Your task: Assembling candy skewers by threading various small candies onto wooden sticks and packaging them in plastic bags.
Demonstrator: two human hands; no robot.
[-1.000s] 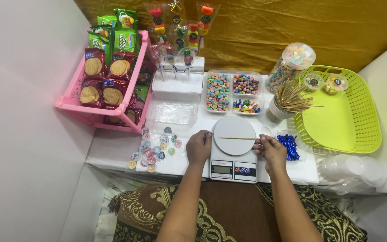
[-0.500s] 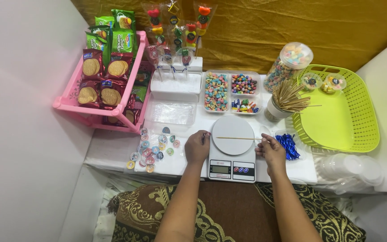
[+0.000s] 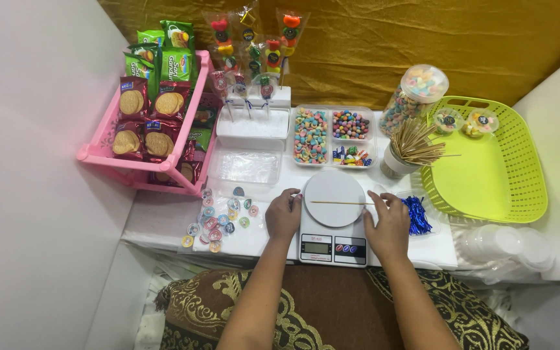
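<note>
A white kitchen scale (image 3: pixel 333 223) with a round platform is seen at lower centre of the frame, and a thin wooden skewer (image 3: pixel 338 202) is laid flat across the platform. The left hand (image 3: pixel 284 214) is rested against the scale's left edge with fingers loosely curled and nothing gripped. The right hand (image 3: pixel 389 223) is laid open at the scale's right side, its fingertips (image 3: pixel 378 198) at the skewer's right end; whether the tip is pinched cannot be told.

Just left of the left hand, small round stickers (image 3: pixel 218 219) are scattered. Just right of the right hand, a bundle of blue twist ties (image 3: pixel 415 215) is seen. Above the scale, a clear divided tray (image 3: pixel 334 137) is filled with coloured candies, and beside it a cup of wooden skewers (image 3: pixel 409 150) and a lidded candy jar (image 3: pixel 416 96) are placed. A lime-green basket (image 3: pixel 500 168) is set at right with two small filled cups (image 3: pixel 465 121) in its far corner. A white block (image 3: pixel 254 120) at upper centre carries wrapped candy skewers (image 3: pixel 254 48). A pink rack (image 3: pixel 157 139) of biscuit packets is tilted at upper left.

Everything is borne by a white table (image 3: pixel 163 220), backed by mustard cloth (image 3: pixel 422 32), with white walls at either side and a patterned brown cushion (image 3: pixel 332 311) at the bottom.
</note>
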